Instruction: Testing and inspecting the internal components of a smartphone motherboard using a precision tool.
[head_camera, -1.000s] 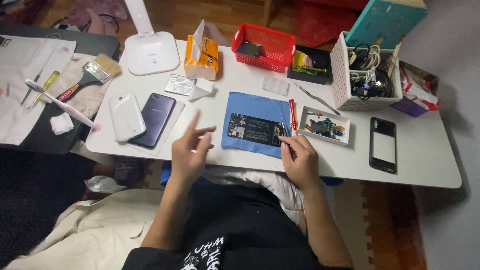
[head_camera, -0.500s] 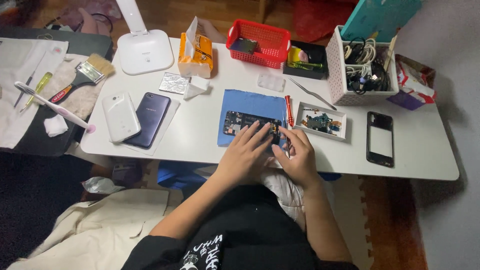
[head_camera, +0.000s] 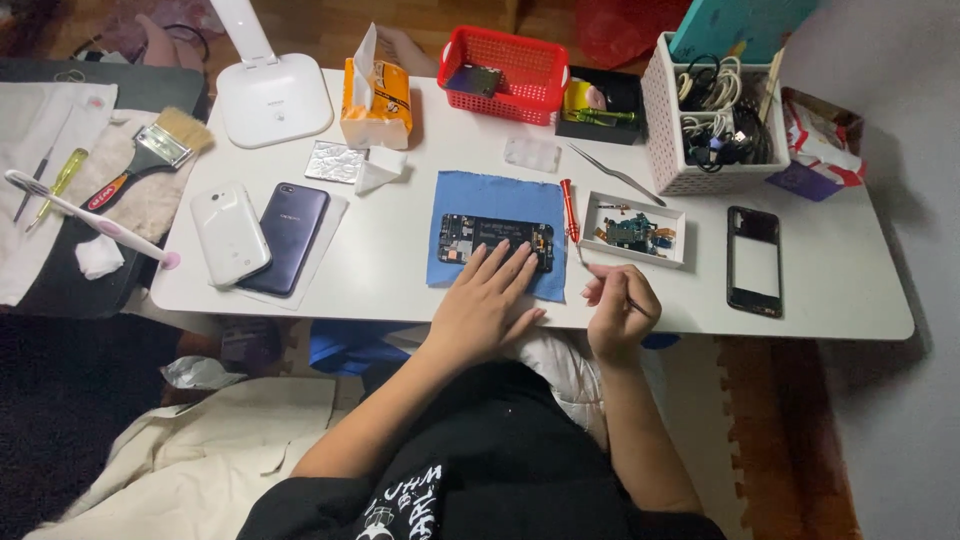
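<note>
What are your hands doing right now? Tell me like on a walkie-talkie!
Left hand flat, fingers on the opened phone on the blue cloth. Right hand pinching a thin tool. Red screwdriver lying close beside.

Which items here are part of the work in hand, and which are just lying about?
In use: left hand on opened phone, blue cloth, right hand holding thin tool, parts tray.
Idle: two phones, lamp, tissue box, red basket, brush.
</note>
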